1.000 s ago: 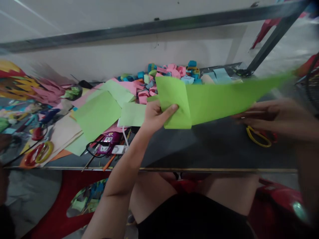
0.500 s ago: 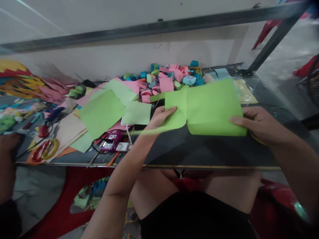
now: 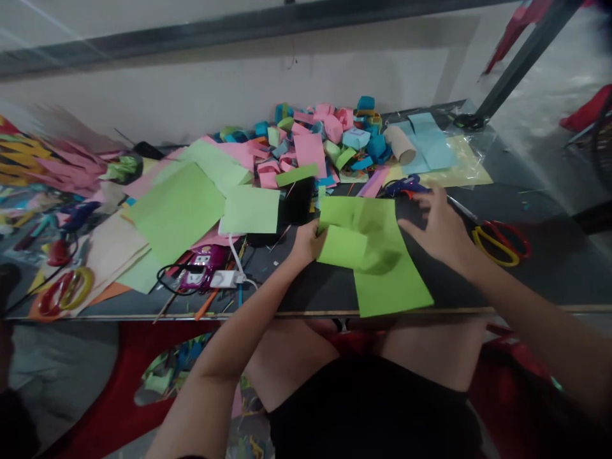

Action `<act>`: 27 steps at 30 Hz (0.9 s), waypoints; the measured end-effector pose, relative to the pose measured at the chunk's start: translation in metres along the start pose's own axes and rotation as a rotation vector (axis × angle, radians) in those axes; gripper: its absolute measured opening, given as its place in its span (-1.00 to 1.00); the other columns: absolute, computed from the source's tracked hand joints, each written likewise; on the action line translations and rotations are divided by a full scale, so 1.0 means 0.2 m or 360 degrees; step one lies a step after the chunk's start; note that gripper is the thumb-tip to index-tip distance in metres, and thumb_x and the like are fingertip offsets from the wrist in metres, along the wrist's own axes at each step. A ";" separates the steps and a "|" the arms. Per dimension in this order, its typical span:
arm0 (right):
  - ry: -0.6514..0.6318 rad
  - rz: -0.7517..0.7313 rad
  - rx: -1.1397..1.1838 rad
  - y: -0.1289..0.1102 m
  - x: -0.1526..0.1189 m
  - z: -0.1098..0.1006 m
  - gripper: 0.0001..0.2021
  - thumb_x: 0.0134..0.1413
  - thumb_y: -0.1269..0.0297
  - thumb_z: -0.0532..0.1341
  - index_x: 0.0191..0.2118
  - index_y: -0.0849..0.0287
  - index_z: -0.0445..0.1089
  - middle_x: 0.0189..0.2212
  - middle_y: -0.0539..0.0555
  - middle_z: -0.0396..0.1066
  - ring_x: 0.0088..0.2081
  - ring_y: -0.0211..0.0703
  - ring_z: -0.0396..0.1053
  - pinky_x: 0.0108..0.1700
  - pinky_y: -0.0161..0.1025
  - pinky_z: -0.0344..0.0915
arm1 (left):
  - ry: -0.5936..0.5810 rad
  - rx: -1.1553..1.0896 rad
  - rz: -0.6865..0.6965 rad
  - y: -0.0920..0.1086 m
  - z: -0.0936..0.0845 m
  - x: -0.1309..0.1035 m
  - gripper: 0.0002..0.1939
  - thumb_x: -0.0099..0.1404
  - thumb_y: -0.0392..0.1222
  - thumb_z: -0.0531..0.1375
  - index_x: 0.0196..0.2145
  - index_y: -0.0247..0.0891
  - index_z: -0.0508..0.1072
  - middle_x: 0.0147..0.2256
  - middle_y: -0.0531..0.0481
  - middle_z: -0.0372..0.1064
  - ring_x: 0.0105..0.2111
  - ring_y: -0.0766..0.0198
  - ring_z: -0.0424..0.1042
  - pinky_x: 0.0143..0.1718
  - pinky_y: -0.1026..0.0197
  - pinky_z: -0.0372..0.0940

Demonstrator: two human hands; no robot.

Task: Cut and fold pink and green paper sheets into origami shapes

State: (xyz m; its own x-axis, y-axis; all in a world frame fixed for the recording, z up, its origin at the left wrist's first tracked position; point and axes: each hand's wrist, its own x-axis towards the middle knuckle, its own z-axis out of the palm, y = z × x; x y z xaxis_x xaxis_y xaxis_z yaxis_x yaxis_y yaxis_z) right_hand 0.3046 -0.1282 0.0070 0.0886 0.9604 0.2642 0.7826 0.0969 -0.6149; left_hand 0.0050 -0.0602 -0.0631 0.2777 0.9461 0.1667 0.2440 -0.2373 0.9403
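A bright green sheet of paper (image 3: 389, 287) lies at the table's front edge, partly cut or folded, with a flap curling up at its left. My left hand (image 3: 307, 243) pinches the paper's left side. Above the table right of the sheet, my right hand (image 3: 442, 223) is apart from it, fingers spread and holding nothing. Near that hand are a blue glue gun (image 3: 406, 185) behind and red-and-yellow-handled scissors (image 3: 500, 245) to the right.
Folded paper pieces (image 3: 329, 137) in pink, blue and green are heaped at the back. Green sheets (image 3: 179, 204), a purple device (image 3: 203, 264) with cables and a second pair of scissors (image 3: 67, 290) lie left. A cardboard tube (image 3: 400, 145) and blue paper (image 3: 430, 143) sit back right.
The green paper has come down and turned, from held up in both hands to lying on the table. My right hand has let go and opened; my left still holds its side.
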 end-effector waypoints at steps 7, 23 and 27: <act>-0.0444 -0.0745 0.0170 -0.16 0.38 0.16 -0.62 0.21 -0.05 0.25 -0.02 0.08 0.55 -0.06 0.20 0.59 -0.02 0.17 0.49 0.03 0.09 0.35 | 0.0156 0.0453 0.0161 0.02 0.01 -0.02 -0.67 0.30 0.10 0.24 -0.21 -0.23 0.54 -0.29 -0.09 0.59 -0.31 0.12 0.55 -0.26 0.16 0.37; -0.0405 -0.0923 0.0129 -0.09 0.40 0.24 -0.75 0.24 0.09 0.22 -0.31 0.06 0.60 -0.43 0.05 0.58 -0.40 -0.11 0.42 -0.23 -0.15 0.22 | -0.0342 0.0764 0.0762 0.27 0.05 0.33 -0.80 0.38 -0.05 0.25 -0.28 -0.17 0.62 -0.31 -0.04 0.61 -0.28 0.17 0.53 -0.13 0.11 0.34; -0.0316 -0.0922 0.0094 -0.11 0.39 0.25 -0.75 0.28 0.11 0.19 -0.28 0.06 0.59 -0.42 0.06 0.58 -0.36 -0.07 0.42 -0.19 -0.11 0.23 | -0.0095 0.0611 0.0867 0.26 0.06 0.31 -0.80 0.39 -0.01 0.25 -0.30 -0.12 0.61 -0.30 -0.03 0.60 -0.25 0.17 0.52 -0.12 0.10 0.34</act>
State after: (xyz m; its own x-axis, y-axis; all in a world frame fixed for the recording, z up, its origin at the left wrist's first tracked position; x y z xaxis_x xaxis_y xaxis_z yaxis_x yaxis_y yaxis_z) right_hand 0.2631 -0.0434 0.0049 -0.4618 0.7772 0.4274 0.6334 0.6263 -0.4545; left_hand 0.0458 -0.0157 -0.0077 0.5032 0.6576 0.5606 0.3645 -0.7497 0.5523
